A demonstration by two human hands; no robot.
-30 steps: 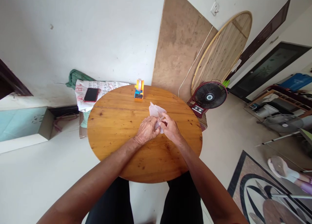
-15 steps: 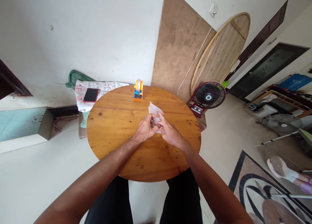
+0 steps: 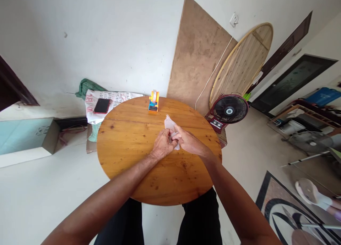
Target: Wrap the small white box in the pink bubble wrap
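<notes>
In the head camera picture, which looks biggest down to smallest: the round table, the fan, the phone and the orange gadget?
1. Round table
2. Fan
3. Phone and orange gadget: these two look about the same size, so I can't rank them.
The fan stands farther from the camera, so it may look smaller than it is.

A small plastic bag [image 3: 169, 123], pale, thin and see-through with a whitish-pink cast, sits crumpled near the middle of the round tabletop [image 3: 128, 138], a little toward its far edge. Its near part is bunched between the left hand [image 3: 163, 145] and the right hand [image 3: 188, 142], which meet over it and hide most of it. Its far end sticks out past the fingers as a wrinkled flap pointing toward the far edge. Whether it holds anything cannot be told.
</notes>
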